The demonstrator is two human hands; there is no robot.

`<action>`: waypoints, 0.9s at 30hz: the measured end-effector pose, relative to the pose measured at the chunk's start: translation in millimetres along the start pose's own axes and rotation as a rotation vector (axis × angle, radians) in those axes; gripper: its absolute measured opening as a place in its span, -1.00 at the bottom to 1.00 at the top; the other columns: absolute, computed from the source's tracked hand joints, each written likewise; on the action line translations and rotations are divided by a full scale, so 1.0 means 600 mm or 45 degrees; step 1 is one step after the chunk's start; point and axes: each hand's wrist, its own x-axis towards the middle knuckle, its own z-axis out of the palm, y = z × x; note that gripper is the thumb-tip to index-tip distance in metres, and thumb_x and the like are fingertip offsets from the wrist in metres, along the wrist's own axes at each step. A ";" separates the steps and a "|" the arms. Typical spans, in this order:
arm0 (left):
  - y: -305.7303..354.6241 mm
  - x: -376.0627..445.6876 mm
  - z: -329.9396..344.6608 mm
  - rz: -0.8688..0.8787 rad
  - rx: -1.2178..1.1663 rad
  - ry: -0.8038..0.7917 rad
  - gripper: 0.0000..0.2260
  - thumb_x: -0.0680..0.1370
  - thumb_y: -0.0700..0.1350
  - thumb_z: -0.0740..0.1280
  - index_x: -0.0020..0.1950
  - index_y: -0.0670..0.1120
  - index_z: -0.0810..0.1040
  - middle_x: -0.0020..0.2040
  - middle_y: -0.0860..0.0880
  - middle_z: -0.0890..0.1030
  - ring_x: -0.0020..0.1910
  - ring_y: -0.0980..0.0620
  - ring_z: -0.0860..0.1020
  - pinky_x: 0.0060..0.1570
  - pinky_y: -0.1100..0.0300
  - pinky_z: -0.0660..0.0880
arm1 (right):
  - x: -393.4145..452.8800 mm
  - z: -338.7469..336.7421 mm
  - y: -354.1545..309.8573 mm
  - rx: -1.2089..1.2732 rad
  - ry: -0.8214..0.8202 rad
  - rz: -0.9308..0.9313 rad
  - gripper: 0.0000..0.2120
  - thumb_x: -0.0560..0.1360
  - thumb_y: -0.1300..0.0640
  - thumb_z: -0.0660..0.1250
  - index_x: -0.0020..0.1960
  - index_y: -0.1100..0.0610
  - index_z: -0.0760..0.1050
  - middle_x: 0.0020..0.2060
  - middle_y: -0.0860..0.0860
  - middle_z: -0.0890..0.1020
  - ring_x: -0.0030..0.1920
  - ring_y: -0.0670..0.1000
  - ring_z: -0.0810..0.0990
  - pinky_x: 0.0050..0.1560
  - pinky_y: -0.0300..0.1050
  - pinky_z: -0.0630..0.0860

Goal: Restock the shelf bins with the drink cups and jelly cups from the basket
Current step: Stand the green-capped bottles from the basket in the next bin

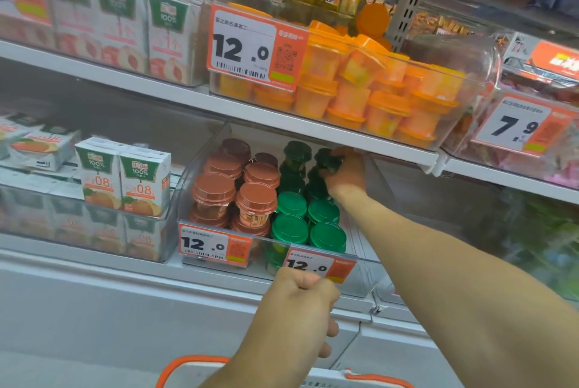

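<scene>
Left grip (300, 303) fisted on bin front (360, 265); right grip (343, 173) clasping green-lidded cup (329, 162) deep inside.

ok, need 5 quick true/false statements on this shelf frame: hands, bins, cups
1. The right hand grips a green-lidded cup at the back of the lower bin. True.
2. The left hand is inside the upper bin. False: it is curled at the lower bin's front edge, by a price tag.
3. The upper bin holds orange cups. True.
4. Brown-lidded cups sit to the right of the green ones. False: they sit to the left.
5. Both price tags on the lower bin read 7.9. False: both read 12.0.
</scene>
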 end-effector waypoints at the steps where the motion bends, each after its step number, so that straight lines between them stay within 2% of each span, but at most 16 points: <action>1: -0.001 0.000 0.001 -0.005 0.005 0.001 -0.95 0.55 -0.15 0.31 -0.01 -0.08 0.49 -0.21 -0.11 0.62 -0.07 -0.17 0.66 -0.13 0.01 0.59 | 0.001 0.001 0.001 -0.009 0.000 -0.002 -0.72 0.47 0.20 0.46 0.13 0.06 0.48 0.15 0.06 0.56 0.17 0.12 0.57 0.28 0.01 0.53; 6: -0.009 0.003 0.013 -0.038 0.008 -0.010 -0.94 0.53 -0.16 0.32 -0.02 -0.08 0.50 -0.26 -0.10 0.62 -0.21 -0.12 0.63 -0.19 0.06 0.55 | 0.004 0.003 0.001 -0.096 -0.004 -0.030 -0.71 0.50 0.22 0.42 0.19 0.09 0.46 0.23 0.08 0.49 0.20 0.13 0.54 0.25 -0.07 0.51; 9: -0.014 0.008 0.018 -0.049 0.048 -0.020 -0.94 0.53 -0.14 0.32 -0.03 -0.07 0.49 -0.26 -0.09 0.62 -0.21 -0.11 0.63 -0.17 0.06 0.54 | 0.004 0.000 -0.002 -0.121 -0.017 -0.048 -0.71 0.49 0.18 0.43 0.17 0.08 0.46 0.23 0.08 0.49 0.19 0.13 0.54 0.24 -0.03 0.53; 12: -0.020 0.014 0.018 -0.023 0.086 -0.016 -0.93 0.54 -0.13 0.31 -0.01 -0.08 0.48 -0.23 -0.09 0.62 -0.21 -0.10 0.63 -0.15 0.05 0.55 | -0.014 -0.016 -0.013 -0.197 -0.044 -0.147 -0.76 0.47 0.12 0.42 0.12 0.06 0.50 0.14 0.08 0.56 0.12 0.14 0.57 0.13 -0.03 0.57; 14: -0.026 0.016 0.019 -0.003 0.099 0.000 -0.93 0.55 -0.14 0.30 0.00 -0.11 0.49 -0.21 -0.10 0.61 -0.22 -0.10 0.62 -0.17 0.07 0.56 | -0.042 -0.038 -0.020 -0.200 -0.115 -0.214 -0.77 0.50 0.13 0.39 0.14 0.10 0.51 0.07 0.05 0.57 0.06 0.12 0.57 0.00 -0.12 0.53; 16: -0.031 0.016 0.021 0.001 0.121 -0.009 -0.94 0.56 -0.16 0.28 0.00 -0.13 0.49 -0.18 -0.12 0.61 -0.24 -0.09 0.60 -0.24 0.10 0.54 | -0.092 -0.079 -0.032 -0.180 -0.247 -0.209 -0.74 0.53 0.09 0.39 0.20 0.10 0.52 0.01 -0.04 0.54 -0.04 0.02 0.56 -0.09 -0.20 0.48; 18: -0.039 0.016 0.022 0.012 0.181 -0.062 -0.93 0.57 -0.17 0.26 -0.03 -0.15 0.50 -0.18 -0.11 0.61 -0.32 -0.06 0.59 -0.33 0.14 0.49 | -0.156 -0.133 -0.043 -0.168 -0.317 -0.270 -0.82 0.53 0.08 0.40 0.12 0.05 0.58 -0.03 -0.15 0.55 -0.11 -0.10 0.54 -0.10 -0.29 0.48; 20: -0.048 0.015 0.021 0.075 0.325 -0.127 -0.89 0.58 -0.18 0.23 -0.10 -0.15 0.51 -0.24 -0.07 0.63 -0.38 -0.03 0.59 -0.35 0.17 0.45 | -0.232 -0.186 -0.045 -0.060 -0.316 -0.363 -0.99 0.51 0.11 0.42 -0.07 0.01 0.61 -0.15 -0.20 0.63 -0.16 -0.16 0.58 -0.10 -0.33 0.51; 23: -0.075 0.012 0.021 0.237 0.892 -0.295 -0.84 0.57 -0.10 0.19 -0.13 -0.07 0.53 -0.16 -0.02 0.66 -0.23 0.01 0.62 -0.17 0.13 0.53 | -0.338 -0.230 -0.015 0.198 -0.325 -0.418 -0.89 0.51 0.15 0.42 -0.18 0.02 0.58 -0.36 -0.13 0.62 -0.33 -0.12 0.57 -0.30 -0.34 0.46; 25: -0.100 0.010 0.032 0.242 1.195 -0.399 -0.83 0.57 -0.05 0.20 -0.16 -0.03 0.52 -0.11 -0.02 0.63 -0.13 0.00 0.58 -0.07 0.10 0.53 | -0.389 -0.232 0.034 0.253 -0.371 -0.365 -0.80 0.54 0.00 0.36 -0.23 0.04 0.55 -0.41 -0.04 0.60 -0.41 -0.06 0.53 -0.36 -0.19 0.47; 27: -0.139 0.014 0.050 0.145 1.344 -0.505 -0.80 0.57 -0.04 0.20 -0.23 -0.05 0.46 -0.17 -0.05 0.57 -0.19 -0.02 0.50 -0.12 0.09 0.47 | -0.427 -0.218 0.106 0.154 -0.410 -0.280 -0.62 0.57 -0.15 0.23 -0.28 0.07 0.52 -0.44 0.03 0.58 -0.41 0.00 0.53 -0.33 -0.04 0.48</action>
